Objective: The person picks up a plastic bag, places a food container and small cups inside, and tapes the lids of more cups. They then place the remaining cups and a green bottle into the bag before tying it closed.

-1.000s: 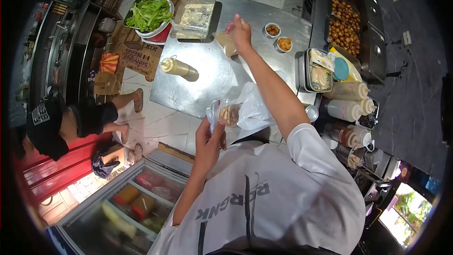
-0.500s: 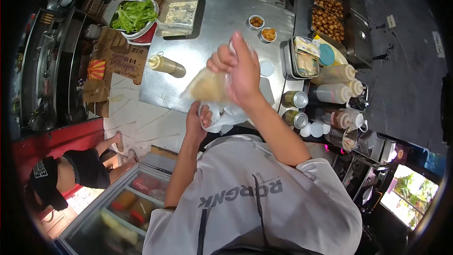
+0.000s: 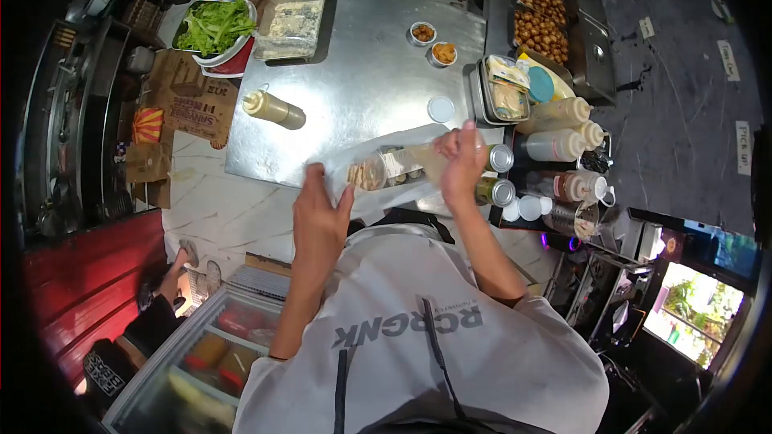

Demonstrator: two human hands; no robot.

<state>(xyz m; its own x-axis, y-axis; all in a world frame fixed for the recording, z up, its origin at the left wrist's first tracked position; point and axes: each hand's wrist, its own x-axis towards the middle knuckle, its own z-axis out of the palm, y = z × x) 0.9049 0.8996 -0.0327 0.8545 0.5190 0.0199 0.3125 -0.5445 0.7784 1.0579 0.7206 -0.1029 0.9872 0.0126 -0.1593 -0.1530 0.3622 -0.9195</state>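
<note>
Between my hands a white translucent plastic bag [image 3: 338, 154] hangs at the table's near edge, its mouth spread wide. Inside it lies a clear container [image 3: 367, 174] with pale sliced food, beside other packed items that are hard to make out. My left hand [image 3: 318, 213] grips the bag's left rim, thumb apart from the fingers. Over the bag's right end, my right hand [image 3: 463, 170] is closed round a small clear bag of pale sauce [image 3: 433, 161], partly hidden by the fingers.
A squeeze bottle [image 3: 273, 109] lies on the steel table [image 3: 362, 48], with two small cups [image 3: 422, 33] and a white lid [image 3: 440, 109] further right. Lettuce [image 3: 215, 26] and a clear tray [image 3: 291, 26] stand far left. Bottles [image 3: 555, 145] and cans [image 3: 495, 191] line the right. Another person [image 3: 121, 362] is lower left.
My right hand has moved right and down with the small sauce bag. My left hand has shifted left, and the plastic bag is now stretched open, showing its contents.
</note>
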